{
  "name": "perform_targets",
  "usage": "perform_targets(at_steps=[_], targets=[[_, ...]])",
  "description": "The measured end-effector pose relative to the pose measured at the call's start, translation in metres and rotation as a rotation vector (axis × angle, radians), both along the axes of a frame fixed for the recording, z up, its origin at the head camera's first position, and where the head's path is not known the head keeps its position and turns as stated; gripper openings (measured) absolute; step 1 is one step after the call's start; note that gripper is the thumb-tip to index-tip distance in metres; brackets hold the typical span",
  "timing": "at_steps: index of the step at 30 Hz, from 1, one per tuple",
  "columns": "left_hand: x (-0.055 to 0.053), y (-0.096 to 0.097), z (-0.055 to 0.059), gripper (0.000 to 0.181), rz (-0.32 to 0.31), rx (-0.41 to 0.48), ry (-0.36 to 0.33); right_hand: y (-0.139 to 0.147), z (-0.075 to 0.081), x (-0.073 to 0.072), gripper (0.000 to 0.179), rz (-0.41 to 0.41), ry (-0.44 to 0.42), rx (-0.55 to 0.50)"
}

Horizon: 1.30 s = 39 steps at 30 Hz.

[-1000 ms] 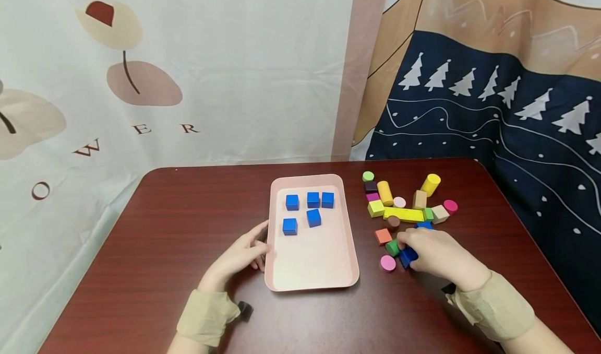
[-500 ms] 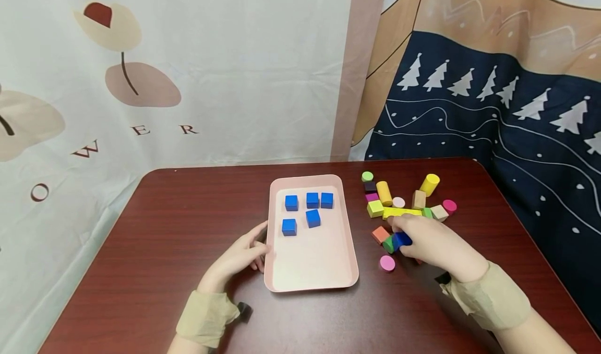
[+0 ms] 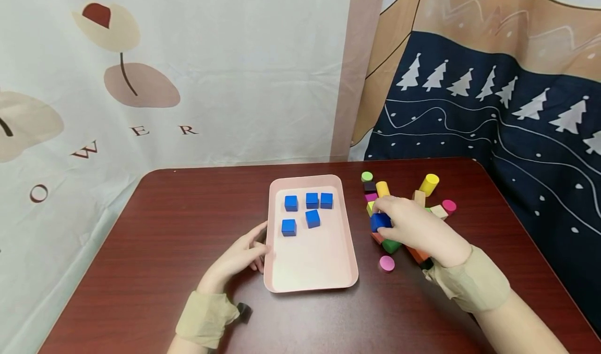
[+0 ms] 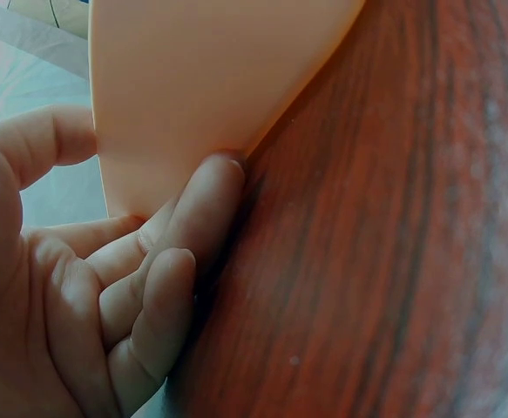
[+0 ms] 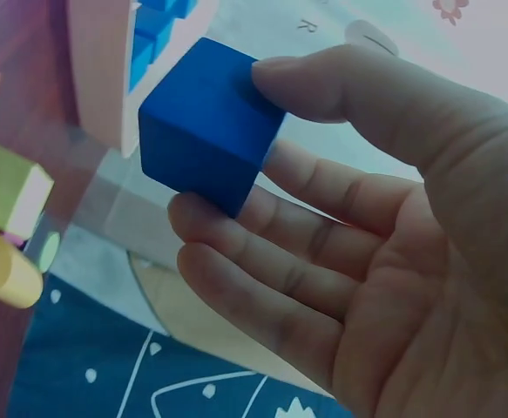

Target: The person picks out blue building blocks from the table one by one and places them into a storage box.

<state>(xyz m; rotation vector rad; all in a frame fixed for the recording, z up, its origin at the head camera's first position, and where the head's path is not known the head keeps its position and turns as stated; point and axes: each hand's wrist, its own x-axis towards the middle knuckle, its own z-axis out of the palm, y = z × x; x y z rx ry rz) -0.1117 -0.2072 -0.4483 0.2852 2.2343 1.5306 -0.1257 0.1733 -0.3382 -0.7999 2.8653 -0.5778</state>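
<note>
In the head view a blue cube [image 3: 380, 222] is raised above the loose blocks. My right hand [image 3: 421, 227] pinches it; the right wrist view shows the thumb on one face of the cube [image 5: 206, 131] and fingertips against the opposite side. A pale pink tray [image 3: 313, 270] lies mid-table with several blue cubes [image 3: 288, 227] in its far half. At its left edge my left hand [image 3: 238, 255] holds the rim. Up close in the left wrist view, curled fingers [image 4: 206, 200] press the outer wall of the tray [image 4: 210, 78], and the thumb tip is hidden behind the rim.
Beside the tray on the right lie mixed wooden blocks, among them a yellow cylinder [image 3: 429, 185], a pink disc [image 3: 387, 263], a green block [image 3: 392, 246] and an orange block [image 3: 418, 255]. My right hand hides some. A printed cloth [image 3: 253, 82] hangs behind the brown table [image 3: 197, 197].
My right hand has picked up the blue cube and carried it left and away from me, uncovering an orange block. The left hand and tray stay in place.
</note>
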Motion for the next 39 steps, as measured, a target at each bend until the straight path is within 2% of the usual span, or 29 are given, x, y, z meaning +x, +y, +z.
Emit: perform_targets(at_steps=[13, 20, 25, 36, 39], targets=[[0.001, 0.0, 0.0, 0.072, -0.007, -0.005, 0.006, -0.028, 0.014, -0.016, 0.033, 0.015, 0.018, -0.062], [-0.001, 0.0, 0.002, 0.071, -0.005, -0.017, 0.008, -0.051, 0.019, -0.022, 0.033, 0.058, 0.031, -0.074], [-0.002, 0.0, 0.002, 0.071, -0.004, -0.025, 0.011, -0.068, 0.017, -0.022, 0.034, 0.088, 0.037, -0.058], [-0.001, 0.0, 0.0, 0.07, -0.006, -0.017, 0.01, -0.099, 0.01, -0.017, 0.035, 0.128, -0.026, -0.033], [-0.001, 0.0, 0.0, 0.07, -0.005, -0.021, 0.016, -0.105, 0.006, -0.017, 0.032, 0.164, -0.017, -0.047]])
